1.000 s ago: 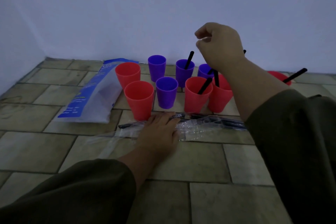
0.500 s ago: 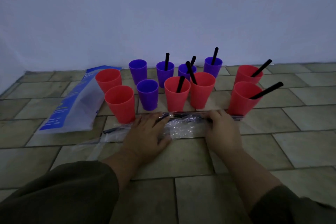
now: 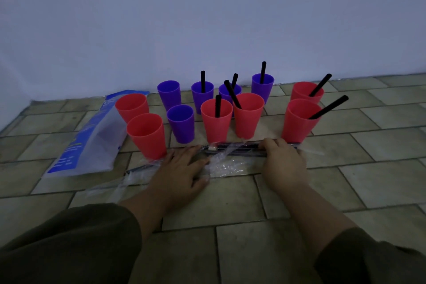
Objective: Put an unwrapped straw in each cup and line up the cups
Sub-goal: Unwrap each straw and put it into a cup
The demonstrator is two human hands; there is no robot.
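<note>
Red and purple cups stand in a loose cluster near the wall. Black straws stand in three purple cups [image 3: 262, 86] and in several red cups [image 3: 300, 120]. Two red cups [image 3: 146, 135] and two purple cups [image 3: 181, 122] on the left hold none. A clear plastic packet of black straws [image 3: 239, 147] lies on the floor in front of the cups. My left hand [image 3: 182, 168] lies flat on the packet's left part. My right hand [image 3: 282, 161] has its fingers curled over the packet's right end.
A blue and white plastic bag [image 3: 92, 143] lies on the tiled floor left of the cups. Crumpled clear wrapping [image 3: 110, 188] trails to the left of my left hand. The wall rises just behind the cups.
My right hand came down from above the cups onto the right end of the straw packet. My left hand has stayed on the packet.
</note>
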